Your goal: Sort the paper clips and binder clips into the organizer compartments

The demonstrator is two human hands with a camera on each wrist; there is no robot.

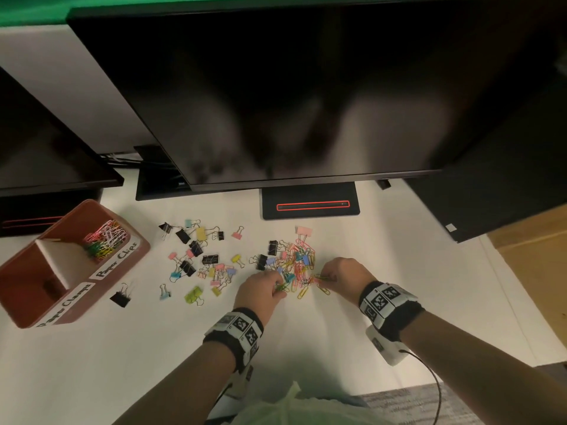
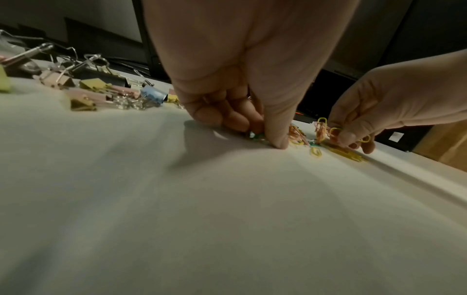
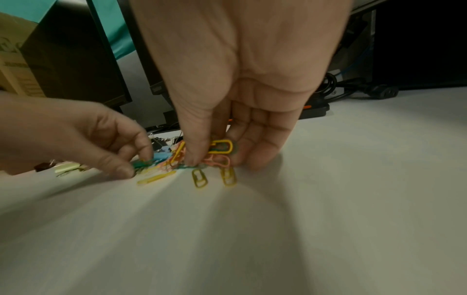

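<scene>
left hand [image 1: 264,288] pinching green paper clip [image 3: 140,164] | right hand [image 1: 343,276] gripping gathered paper clips [image 3: 219,148], likely batching | mixed clip pile [image 1: 294,265] well right of organizer [image 1: 18,302] | "Paper Clips" compartment [image 1: 104,240] part-filled

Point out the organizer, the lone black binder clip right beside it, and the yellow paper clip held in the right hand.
organizer [image 1: 125,265]: head view, front wall by the labels.
black binder clip [image 1: 120,299]: head view, its black body.
yellow paper clip [image 3: 222,146]: right wrist view, its upper loop.

Black wristbands [image 1: 236,329] with square-coded white tags, perhaps a pale green top
</scene>
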